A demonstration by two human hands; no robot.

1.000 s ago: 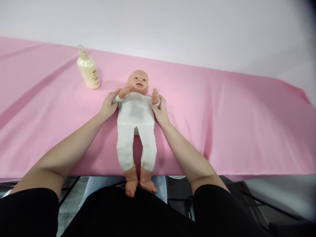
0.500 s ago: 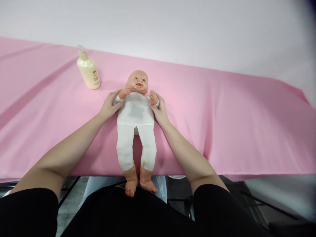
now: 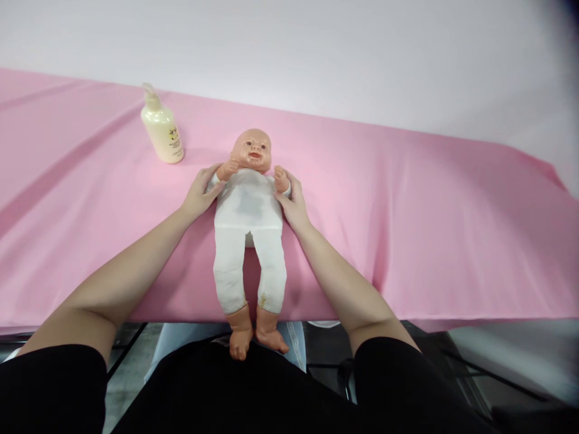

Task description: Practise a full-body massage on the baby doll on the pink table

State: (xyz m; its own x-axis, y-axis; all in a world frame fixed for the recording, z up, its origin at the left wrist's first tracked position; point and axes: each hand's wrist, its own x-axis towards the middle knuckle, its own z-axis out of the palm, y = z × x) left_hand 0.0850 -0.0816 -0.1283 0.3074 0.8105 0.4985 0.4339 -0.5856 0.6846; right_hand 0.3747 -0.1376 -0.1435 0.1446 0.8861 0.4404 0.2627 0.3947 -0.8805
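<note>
Soft white cloth covered the plastic baby doll [image 3: 248,223], lying face-up on the pink sheet [image 3: 407,211]. The left hand [image 3: 199,196] and right hand [image 3: 293,202] clasped its upper arms; it looked light and floppy, best gripped around the torso.

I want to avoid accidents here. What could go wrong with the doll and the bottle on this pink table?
1. The doll lies with its feet past the near edge of the pink cloth. The left hand and right hand grip only its upper arms, so it might slide toward the person.
2. The pump bottle stands upright close to the left hand; a wide sweep could tip it.
3. The cloth is wrinkled and may shift under pulling.
</note>
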